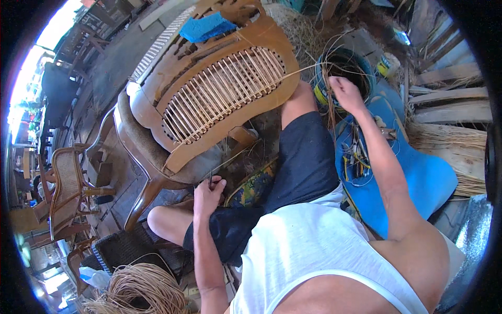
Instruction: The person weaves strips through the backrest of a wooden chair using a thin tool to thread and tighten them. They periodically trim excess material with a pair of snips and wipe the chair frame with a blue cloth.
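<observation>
A wooden chair frame (pixel 282 44) stands on its side before me, with pale cane strands (pixel 219 94) laced in close rows across its oval opening. One long strand runs from the frame's right end toward a dark green bucket (pixel 372 78). My right hand (pixel 346 94) is at that bucket's rim, fingers pinched on a cane strand among the loose ends. Below the chair's lower edge, my left hand (pixel 208 196) is closed around a thin dark tool (pixel 210 179); its exact kind is unclear. A blue piece of material (pixel 206 27) lies on top of the frame.
A blue sheet (pixel 418 175) at my right carries several hand tools (pixel 356 157). Coiled cane (pixel 141 290) lies at lower left. Another cane chair (pixel 67 183) stands at far left. Wood pieces and cane bundles (pixel 444 144) fill the right side.
</observation>
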`<state>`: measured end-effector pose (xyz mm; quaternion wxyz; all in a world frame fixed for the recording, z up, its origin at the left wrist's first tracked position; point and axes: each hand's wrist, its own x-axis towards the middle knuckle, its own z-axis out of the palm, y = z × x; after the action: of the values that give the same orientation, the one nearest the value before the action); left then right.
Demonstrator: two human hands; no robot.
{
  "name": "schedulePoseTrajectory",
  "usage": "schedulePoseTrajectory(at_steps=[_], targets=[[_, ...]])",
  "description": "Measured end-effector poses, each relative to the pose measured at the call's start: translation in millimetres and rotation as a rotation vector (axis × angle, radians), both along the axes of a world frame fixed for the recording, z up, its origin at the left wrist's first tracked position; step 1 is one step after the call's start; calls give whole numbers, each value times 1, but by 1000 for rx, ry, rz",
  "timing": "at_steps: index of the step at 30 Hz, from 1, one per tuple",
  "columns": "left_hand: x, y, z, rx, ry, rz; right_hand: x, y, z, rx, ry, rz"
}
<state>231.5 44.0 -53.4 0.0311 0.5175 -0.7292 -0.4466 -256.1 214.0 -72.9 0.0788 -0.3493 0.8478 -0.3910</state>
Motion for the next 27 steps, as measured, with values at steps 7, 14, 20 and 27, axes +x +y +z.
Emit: schedulePoseTrajectory(at_steps=[7,14,20,27], targets=[[11,-19,-20,-260,22,-134,2,-91,101,529,318,236],[18,-2,-18,-233,24,-191,-18,-136,127,716,-5,640],[12,-6,0,-87,-119,-224,-69,-124,135,717,14,875],[5,-17,-43,-160,-52,-355,-263,3,253,849,520,180]])
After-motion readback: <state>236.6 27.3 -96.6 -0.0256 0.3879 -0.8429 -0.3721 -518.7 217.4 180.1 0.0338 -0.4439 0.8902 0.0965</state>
